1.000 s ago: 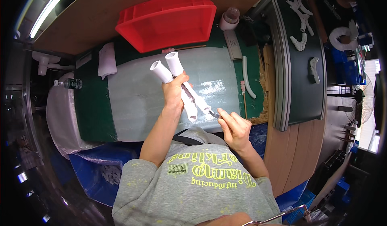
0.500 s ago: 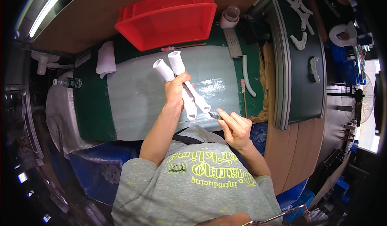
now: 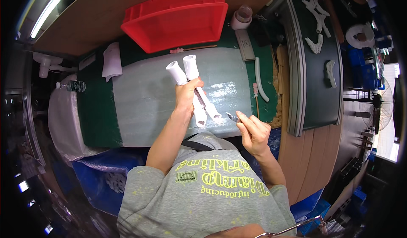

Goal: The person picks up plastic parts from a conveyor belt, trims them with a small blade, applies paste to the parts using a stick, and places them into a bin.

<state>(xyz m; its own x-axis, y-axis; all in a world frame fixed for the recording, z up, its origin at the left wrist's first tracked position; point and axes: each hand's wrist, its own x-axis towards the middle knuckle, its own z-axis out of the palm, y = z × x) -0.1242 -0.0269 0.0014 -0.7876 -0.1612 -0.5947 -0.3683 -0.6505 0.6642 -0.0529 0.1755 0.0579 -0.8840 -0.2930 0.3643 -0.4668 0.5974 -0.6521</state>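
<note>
White plastic tubes (image 3: 193,87), two of them side by side, are gripped in the left hand (image 3: 186,94), fingers wrapped tight around their middle, above the pale mat (image 3: 144,102) on the green bench (image 3: 95,119). Just right of the tubes' lower ends, the right hand (image 3: 253,132) pinches a small blade (image 3: 232,117), possibly a knife, between thumb and fingertips. A red bin (image 3: 178,19) sits at the far edge.

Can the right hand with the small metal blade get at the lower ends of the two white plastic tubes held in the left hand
Probably yes. The right hand with its small metal blade sits just beside the white plastic tubes' lower ends, nothing between; left hand grips them mid-length.
</note>
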